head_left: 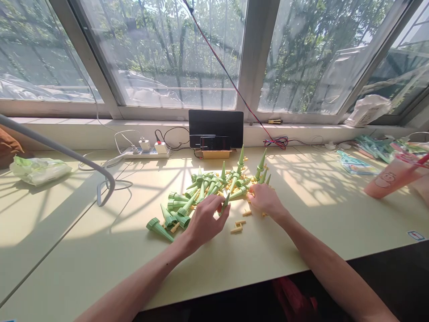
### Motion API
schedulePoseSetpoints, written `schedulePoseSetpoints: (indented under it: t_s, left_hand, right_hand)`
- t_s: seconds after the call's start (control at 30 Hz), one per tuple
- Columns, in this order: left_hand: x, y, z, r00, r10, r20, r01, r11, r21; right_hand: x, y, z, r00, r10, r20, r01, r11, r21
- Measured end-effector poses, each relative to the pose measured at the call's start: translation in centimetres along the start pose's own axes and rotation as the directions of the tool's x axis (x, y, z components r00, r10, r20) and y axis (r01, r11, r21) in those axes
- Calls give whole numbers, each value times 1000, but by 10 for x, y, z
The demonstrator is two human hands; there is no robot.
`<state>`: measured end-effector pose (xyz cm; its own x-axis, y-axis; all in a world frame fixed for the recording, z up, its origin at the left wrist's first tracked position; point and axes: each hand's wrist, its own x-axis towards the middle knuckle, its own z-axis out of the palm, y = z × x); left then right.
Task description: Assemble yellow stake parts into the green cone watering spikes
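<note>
A heap of green cone-shaped plastic spikes (201, 190) lies in the middle of the pale table (83, 250), mixed with small yellow pieces (236, 229). A few spikes stand upright at the back of the heap (240, 158). My left hand (206, 220) is closed round one green spike (225, 203), its tip pointing up and right. My right hand (264, 199) rests at the right edge of the heap with its fingers curled down among the yellow pieces; what they pinch is hidden.
A black tablet on a cardboard stand (216, 129) sits behind the heap, with a power strip (147, 151) and cables to its left. A grey lamp arm (67, 156) crosses the left side. A pink drink cup (390, 179) and plastic packets (355, 163) lie right.
</note>
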<state>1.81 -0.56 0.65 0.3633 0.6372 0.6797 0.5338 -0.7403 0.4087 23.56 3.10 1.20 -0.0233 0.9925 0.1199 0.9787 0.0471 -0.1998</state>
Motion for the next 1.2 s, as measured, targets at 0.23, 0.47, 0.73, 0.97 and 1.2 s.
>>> schedulePoseSetpoints:
  t_s: [0.23, 0.47, 0.73, 0.97, 1.2]
  left_hand:
    - [-1, 0, 0, 1000, 3, 5, -4, 1000, 3]
    - [0, 0, 0, 1000, 12, -2, -12, 1000, 4]
    - [1, -1, 2, 1000, 1, 3, -1, 1000, -4]
    - [0, -1, -1, 999, -48, 9, 48, 999, -16]
    - [7, 1, -5, 978, -210, -6, 208, 973, -101]
  right_hand:
    - [-2, -6, -3, 993, 64, 100, -61, 997, -37]
    - [-1, -5, -3, 992, 72, 105, -68, 997, -43]
    - [-1, -4, 1, 994, 90, 56, -89, 996, -21]
    - [-3, -7, -5, 991, 128, -24, -129, 991, -33]
    - [-6, -7, -4, 948, 57, -312, 1, 983, 184]
